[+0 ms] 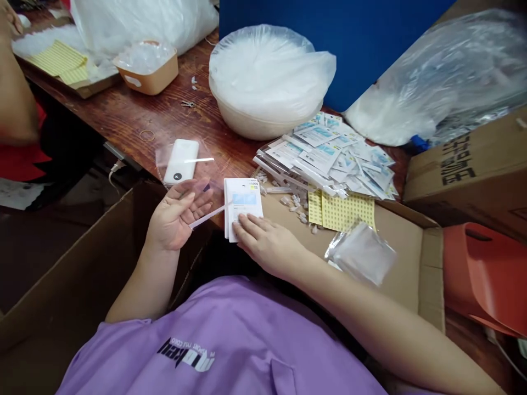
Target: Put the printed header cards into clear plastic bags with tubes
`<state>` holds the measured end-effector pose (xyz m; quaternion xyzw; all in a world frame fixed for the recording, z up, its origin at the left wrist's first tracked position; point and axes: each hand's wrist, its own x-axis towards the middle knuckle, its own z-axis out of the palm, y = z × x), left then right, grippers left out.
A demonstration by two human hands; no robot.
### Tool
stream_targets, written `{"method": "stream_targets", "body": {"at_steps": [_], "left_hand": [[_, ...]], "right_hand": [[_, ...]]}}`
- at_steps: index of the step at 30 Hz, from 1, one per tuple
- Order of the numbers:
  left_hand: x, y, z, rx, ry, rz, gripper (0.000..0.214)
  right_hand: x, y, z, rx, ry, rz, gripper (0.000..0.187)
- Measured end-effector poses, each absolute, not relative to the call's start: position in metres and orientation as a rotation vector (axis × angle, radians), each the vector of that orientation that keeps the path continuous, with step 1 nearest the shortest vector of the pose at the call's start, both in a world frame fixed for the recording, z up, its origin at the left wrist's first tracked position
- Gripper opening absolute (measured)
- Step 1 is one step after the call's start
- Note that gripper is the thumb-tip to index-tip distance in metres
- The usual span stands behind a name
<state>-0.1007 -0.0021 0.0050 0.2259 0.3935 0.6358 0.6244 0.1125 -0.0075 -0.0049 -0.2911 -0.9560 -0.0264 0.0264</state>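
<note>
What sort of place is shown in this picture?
Probably a packing workshop: the right hand touches a stack of printed cards, near a heap of card packets and yellow printed sheets.

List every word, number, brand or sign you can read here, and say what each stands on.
"1000": top edge of the cards; their finer print is too small.
Shirt: black and white lettering, too distorted to read surely.
Carton: bold black characters, too slanted and blurred.
White device: dark round mark, too small.
Yellow sheets: tiny repeated marks, unreadable.
Packets: print too small.
</note>
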Motion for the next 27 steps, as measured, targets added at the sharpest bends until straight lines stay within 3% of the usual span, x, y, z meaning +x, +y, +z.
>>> {"method": "stream_targets", "body": {"at_steps": [4, 9, 17, 21, 27], "left_hand": [[-0.105, 0.001, 0.006, 0.54, 0.866, 1.448, 0.037], [-0.102, 0.006, 0.006, 0.575, 0.833, 1.468, 0.042], [-0.085, 0.011, 0.009, 0.605, 0.776, 1.466, 0.054], [-0.066, 0.011, 0.016, 0.571, 0.743, 1.403, 0.049], [-0.019, 0.005, 0.022, 0.546, 0.694, 1.255, 0.028]], "right_hand": [[0.125, -0.011, -0.008, -0.666, -2.969, -0.297, 0.039], [0.144, -0.014, -0.007, -0.594, -2.874, -0.279, 0.04], [0.206, -0.026, -0.009, -1.052, -2.331, -0.253, 0.051], [0.236, -0.05, -0.005, -1.061, -1.945, -0.233, 0.059], [0.236, -0.073, 0.004, -0.831, -2.249, -0.423, 0.052]]}}
